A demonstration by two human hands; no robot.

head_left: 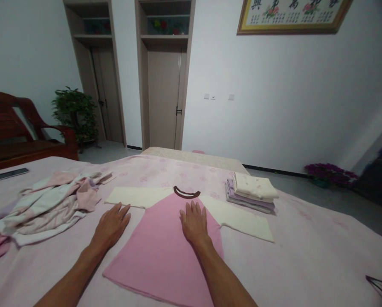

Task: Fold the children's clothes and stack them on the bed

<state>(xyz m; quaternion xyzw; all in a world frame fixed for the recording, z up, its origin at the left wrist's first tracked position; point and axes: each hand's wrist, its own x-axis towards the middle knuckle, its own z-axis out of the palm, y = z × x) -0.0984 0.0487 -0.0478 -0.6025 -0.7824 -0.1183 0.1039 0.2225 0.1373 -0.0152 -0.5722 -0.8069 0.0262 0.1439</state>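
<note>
A pink long-sleeved shirt (165, 243) with cream sleeves and a dark brown neckband lies spread flat on the pink bedspread (299, 264). Both its sleeves stretch out to the sides. My right hand (194, 221) rests palm down on the upper chest, just below the neckband, fingers extended. By the lower edge of the left-hand sleeve, my left hand (112, 224) lies flat, its fingertips at the cuff end and the palm on the bedspread. Neither hand grips anything.
A rumpled heap of clothes (53, 200) lies on the left, with a dark flat device (7, 175) behind it. Folded clothes (253, 192) are stacked at the right. A thin black object (381, 286) sits at the right edge. Beyond stand a wooden bench (27, 128) and a plant (74, 111).
</note>
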